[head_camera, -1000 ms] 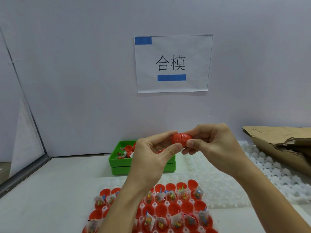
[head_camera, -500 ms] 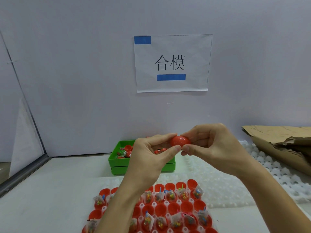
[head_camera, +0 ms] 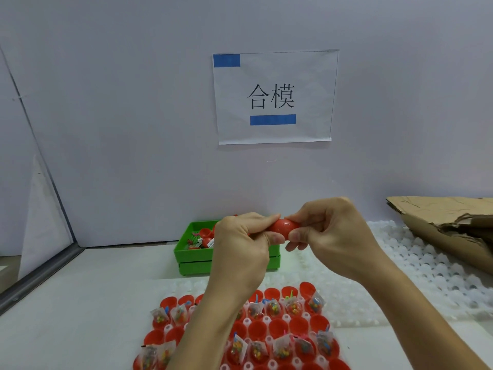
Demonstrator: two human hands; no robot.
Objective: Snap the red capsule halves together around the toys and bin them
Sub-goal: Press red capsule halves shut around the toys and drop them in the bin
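A red capsule (head_camera: 283, 227) is pinched between both hands at chest height, above the green bin (head_camera: 197, 259). My left hand (head_camera: 241, 252) grips its left end with thumb and fingers; my right hand (head_camera: 330, 236) grips its right end. Only the capsule's middle shows, so its seam is hidden. Near the front edge, a white tray (head_camera: 266, 320) holds several open red capsule halves (head_camera: 298, 325), some with small bagged toys (head_camera: 273, 308) in them. The green bin holds a few red capsules (head_camera: 205, 232).
Stacked white blister trays (head_camera: 416, 273) lie to the right, with torn cardboard (head_camera: 448, 228) on them at the far right. A paper sign (head_camera: 274, 97) hangs on the back wall. A grey frame edge (head_camera: 40, 273) runs along the left.
Both hands have lowered slightly and pressed closer together around the capsule, so less of it shows between the fingers.
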